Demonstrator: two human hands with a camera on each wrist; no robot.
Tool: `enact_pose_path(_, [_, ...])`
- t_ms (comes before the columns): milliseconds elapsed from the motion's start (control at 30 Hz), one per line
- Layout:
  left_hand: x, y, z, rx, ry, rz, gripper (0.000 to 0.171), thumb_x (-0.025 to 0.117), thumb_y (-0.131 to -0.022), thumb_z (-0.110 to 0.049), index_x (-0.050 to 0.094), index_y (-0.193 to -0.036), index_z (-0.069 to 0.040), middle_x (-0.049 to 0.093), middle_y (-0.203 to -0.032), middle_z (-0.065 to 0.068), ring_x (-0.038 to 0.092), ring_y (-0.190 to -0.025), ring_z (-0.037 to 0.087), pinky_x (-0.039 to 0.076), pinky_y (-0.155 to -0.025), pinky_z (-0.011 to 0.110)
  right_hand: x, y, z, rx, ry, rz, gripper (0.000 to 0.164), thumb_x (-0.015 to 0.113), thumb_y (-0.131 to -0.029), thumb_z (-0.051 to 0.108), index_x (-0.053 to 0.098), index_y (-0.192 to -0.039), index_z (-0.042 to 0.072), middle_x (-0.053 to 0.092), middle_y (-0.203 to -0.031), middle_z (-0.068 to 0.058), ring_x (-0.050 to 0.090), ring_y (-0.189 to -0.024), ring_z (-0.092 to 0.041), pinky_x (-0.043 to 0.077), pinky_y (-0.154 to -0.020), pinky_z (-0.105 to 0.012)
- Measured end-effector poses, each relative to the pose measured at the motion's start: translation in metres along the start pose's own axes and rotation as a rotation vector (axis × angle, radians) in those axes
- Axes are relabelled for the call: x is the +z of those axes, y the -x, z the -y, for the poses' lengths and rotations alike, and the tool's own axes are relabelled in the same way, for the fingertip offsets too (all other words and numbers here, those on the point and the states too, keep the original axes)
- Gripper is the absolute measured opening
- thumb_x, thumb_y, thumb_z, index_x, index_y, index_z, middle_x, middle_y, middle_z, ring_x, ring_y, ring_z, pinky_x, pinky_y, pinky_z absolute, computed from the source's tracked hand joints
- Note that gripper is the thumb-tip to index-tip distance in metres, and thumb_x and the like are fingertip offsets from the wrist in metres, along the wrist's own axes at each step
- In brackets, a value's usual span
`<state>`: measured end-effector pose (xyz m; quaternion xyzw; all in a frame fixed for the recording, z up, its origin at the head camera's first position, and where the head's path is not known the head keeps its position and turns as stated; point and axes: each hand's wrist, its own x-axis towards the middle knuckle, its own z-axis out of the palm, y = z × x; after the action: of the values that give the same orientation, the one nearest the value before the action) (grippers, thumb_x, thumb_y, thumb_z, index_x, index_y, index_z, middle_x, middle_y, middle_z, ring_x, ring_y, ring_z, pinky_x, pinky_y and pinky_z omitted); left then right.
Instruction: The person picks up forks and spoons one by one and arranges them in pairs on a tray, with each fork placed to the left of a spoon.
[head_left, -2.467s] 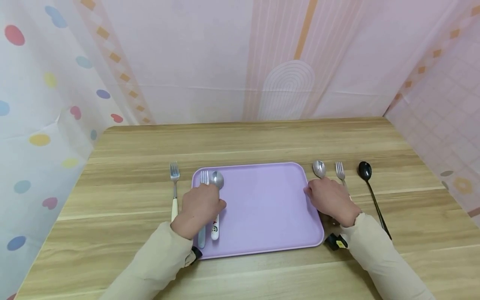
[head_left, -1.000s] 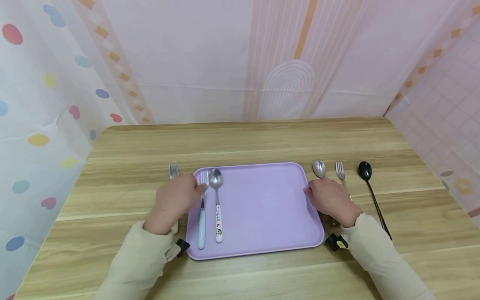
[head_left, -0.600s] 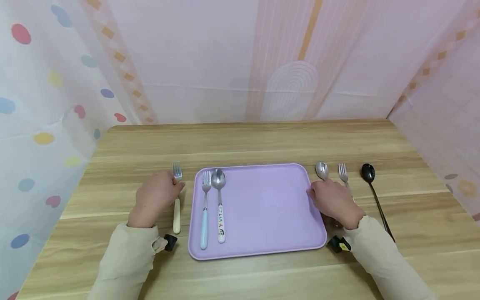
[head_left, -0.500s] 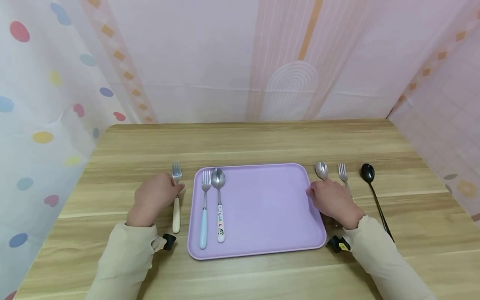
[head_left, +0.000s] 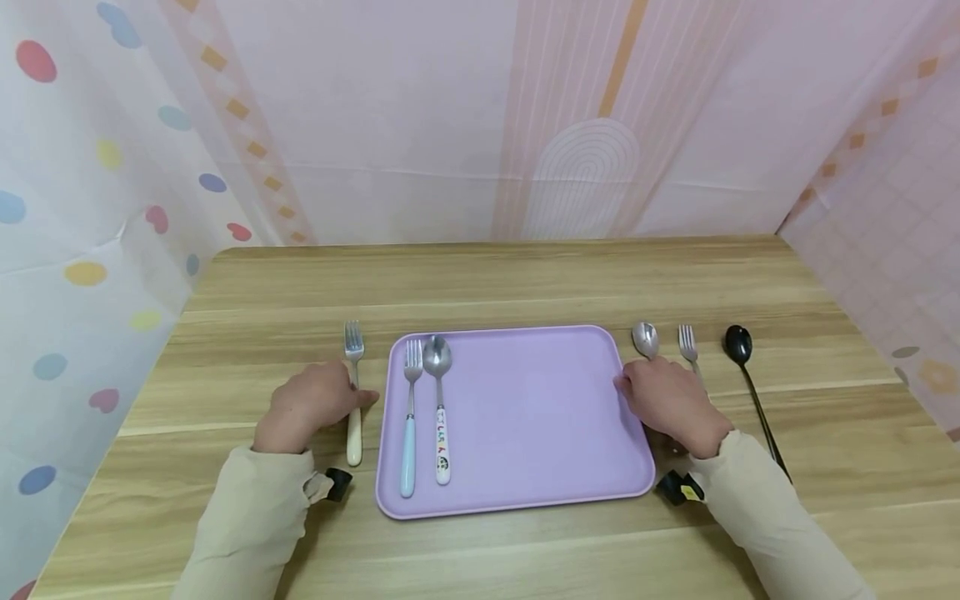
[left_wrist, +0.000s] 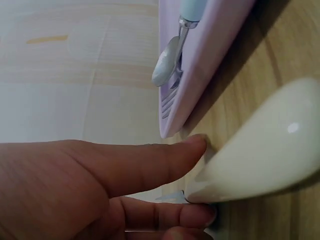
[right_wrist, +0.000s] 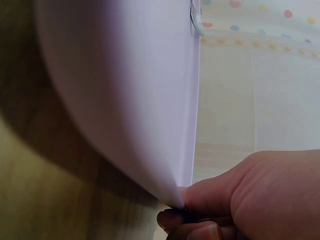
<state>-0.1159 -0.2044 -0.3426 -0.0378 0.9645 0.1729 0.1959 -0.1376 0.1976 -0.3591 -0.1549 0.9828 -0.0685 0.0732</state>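
Note:
My left hand (head_left: 311,398) is over a fork with a cream handle (head_left: 354,440), which lies on the table left of the tray. In the left wrist view its thumb (left_wrist: 165,162) and index finger stand apart on either side of the fork, near where handle meets metal. My right hand (head_left: 667,404) pinches the right rim of a lilac tray (head_left: 536,417), thumb on the inside and fingers underneath in the right wrist view. On the tray's left part lie a fork with a light blue handle (head_left: 408,450) and a spoon with a patterned white handle (head_left: 442,442), side by side.
Right of the tray lie a metal spoon (head_left: 646,338), a small fork (head_left: 687,342) and a long black spoon (head_left: 739,343); my right hand partly hides the first two. A patterned curtain (head_left: 390,125) hangs behind the wooden table (head_left: 480,287).
My left hand has left the spoon on the tray and moved left to the cream-handled fork, then slid down it slightly, thumb spreading. The right hand has stayed at the tray rim.

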Motion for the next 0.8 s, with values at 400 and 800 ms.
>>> enact_pose_path(400, [0.0020, -0.0010, 0.0030, 0.054, 0.042, 0.003, 0.031, 0.055, -0.089, -0.025, 0.053, -0.063, -0.008, 0.044, -0.045, -0.001, 0.046, -0.044, 0.015, 0.037, -0.043, 0.028, 0.0027, -0.0009, -0.0008, 0.003, 0.005, -0.022, 0.029, 0.049, -0.092, 0.020, 0.054, -0.065, 0.012, 0.047, -0.056, -0.002, 0.046, -0.050, -0.017, 0.037, -0.042, -0.032])
enact_pose_path(800, [0.0071, -0.0090, 0.0092, 0.076, 0.108, -0.012, 0.028, 0.055, -0.086, -0.021, 0.055, -0.061, -0.008, 0.048, -0.046, 0.000, 0.046, -0.043, 0.014, 0.038, -0.043, 0.028, 0.0026, -0.0007, -0.0016, 0.007, -0.001, -0.012, 0.029, 0.049, -0.092, 0.020, 0.053, -0.065, 0.012, 0.047, -0.056, -0.003, 0.046, -0.051, -0.017, 0.036, -0.042, -0.031])
